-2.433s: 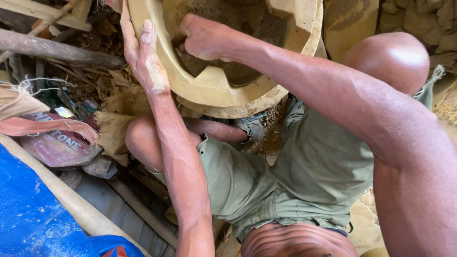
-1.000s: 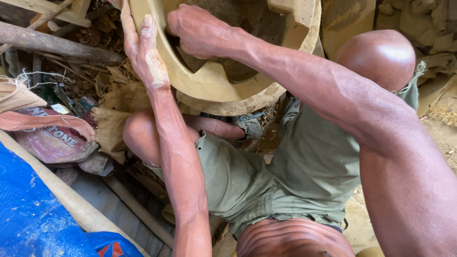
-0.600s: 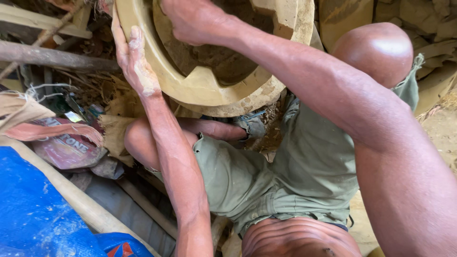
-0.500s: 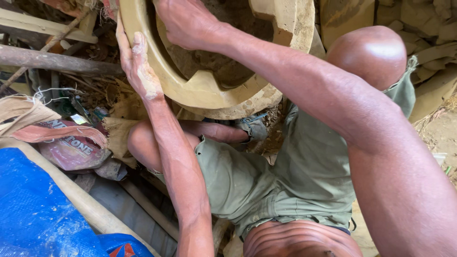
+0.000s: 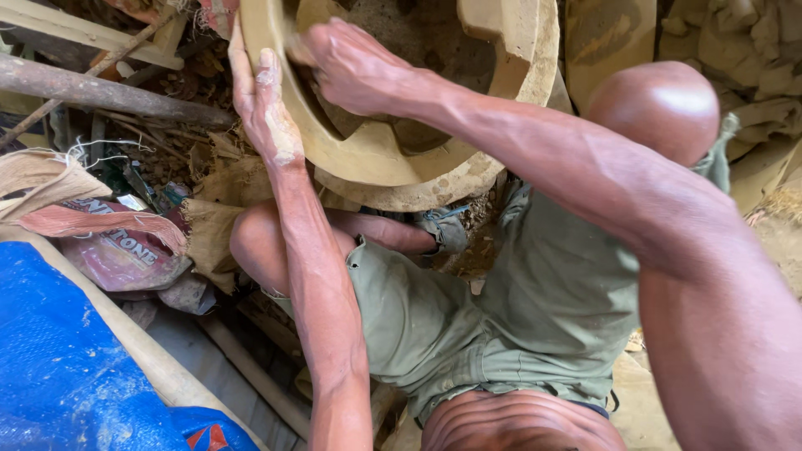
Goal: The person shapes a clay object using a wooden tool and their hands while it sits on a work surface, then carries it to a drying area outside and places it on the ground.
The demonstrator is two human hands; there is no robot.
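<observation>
The clay pot (image 5: 393,159) rests between the knees, above the shorts (image 5: 468,326). The left hand (image 5: 266,108) lies flat and open against its outer rim; the right hand (image 5: 355,67) presses inside, fingers curled on the wall. The pot looks heavy, soft and easily dented, best held by the thick rim. A pole (image 5: 109,96) and sacks (image 5: 109,234) crowd its left.
</observation>
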